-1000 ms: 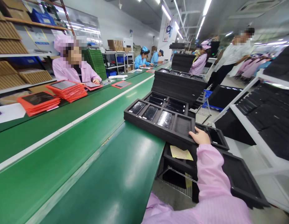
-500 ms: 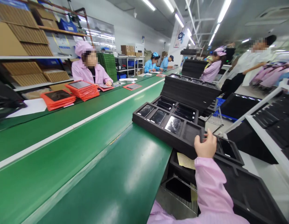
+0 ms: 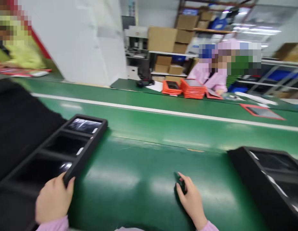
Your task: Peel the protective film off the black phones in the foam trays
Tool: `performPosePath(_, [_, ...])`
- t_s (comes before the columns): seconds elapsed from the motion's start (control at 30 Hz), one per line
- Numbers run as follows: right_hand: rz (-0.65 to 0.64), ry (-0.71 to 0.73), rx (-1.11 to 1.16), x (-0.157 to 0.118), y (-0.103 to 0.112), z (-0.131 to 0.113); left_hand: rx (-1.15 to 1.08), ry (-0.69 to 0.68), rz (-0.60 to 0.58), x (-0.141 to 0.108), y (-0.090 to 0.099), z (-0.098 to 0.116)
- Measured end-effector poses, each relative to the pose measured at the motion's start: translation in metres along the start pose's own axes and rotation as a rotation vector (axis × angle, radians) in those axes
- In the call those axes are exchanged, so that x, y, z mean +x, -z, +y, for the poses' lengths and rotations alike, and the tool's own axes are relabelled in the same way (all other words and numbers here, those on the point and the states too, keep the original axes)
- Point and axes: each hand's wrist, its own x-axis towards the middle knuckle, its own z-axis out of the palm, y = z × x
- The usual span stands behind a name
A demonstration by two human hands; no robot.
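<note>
Lying at 8 o'clock from the middle of the view, a black tray (image 3: 90, 150) is grasped at its near right edge by the left hand (image 3: 54, 199), the thumb pressed to the outer wall and the fingers bent over the rim. In 3 of its compartments dark, glossy panels (image 3: 83, 125) are held, the farthest brightly lit by reflection; what lies in the nearest compartment cannot be told. At 9 o'clock the tray is bordered by a taller black block (image 3: 21, 125).

At 5 o'clock the right hand (image 3: 191, 200) is seen low over the green bench (image 3: 127, 183), its fingers loosely curled and released, the thumb parted from the forefinger; whether the surface is touched cannot be told. At 4 o'clock another black tray (image 3: 250, 189) is set, similarly filled with panels.

Beyond a white strip (image 3: 163, 111), 2 red stacks (image 3: 193, 91) are placed between 1 and 2 o'clock. At 2 o'clock a co-worker in pink (image 3: 198, 72) is seated; at 10 o'clock a yellow sleeve (image 3: 26, 56) is partly blurred.
</note>
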Motion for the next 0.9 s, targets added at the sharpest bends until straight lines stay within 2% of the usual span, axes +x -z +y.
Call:
performPosePath(0.03, [-0.005, -0.027, 0.006, 0.005, -0.001, 0.003, 0.059, 0.018, 0.002, -0.001, -0.004, -0.002])
performPosePath(0.13, [-0.032, -0.072, 0.013, 0.012, -0.002, 0.009, 0.052, -0.028, -0.009, 0.0, -0.01, -0.002])
performPosePath(0.5, [-0.088, -0.194, 0.056, 0.02, 0.002, 0.008, -0.085, -0.05, 0.048, -0.017, -0.001, 0.022])
performPosePath(0.6, [-0.093, -0.206, 0.073, 0.021, 0.003, 0.009, -0.149, -0.012, 0.024, -0.015, -0.002, 0.017])
performPosePath(0.7, [-0.098, -0.229, 0.125, 0.019, 0.002, 0.013, -0.209, 0.006, 0.036, -0.013, 0.0, 0.001])
performPosePath(0.8, [-0.117, -0.315, 0.204, 0.02, 0.0, 0.018, -0.208, -0.1, 0.108, -0.013, 0.008, -0.014])
performPosePath(0.9, [-0.18, -0.416, 0.331, 0.027, -0.001, 0.014, -0.202, -0.323, 0.154, -0.02, 0.024, -0.012])
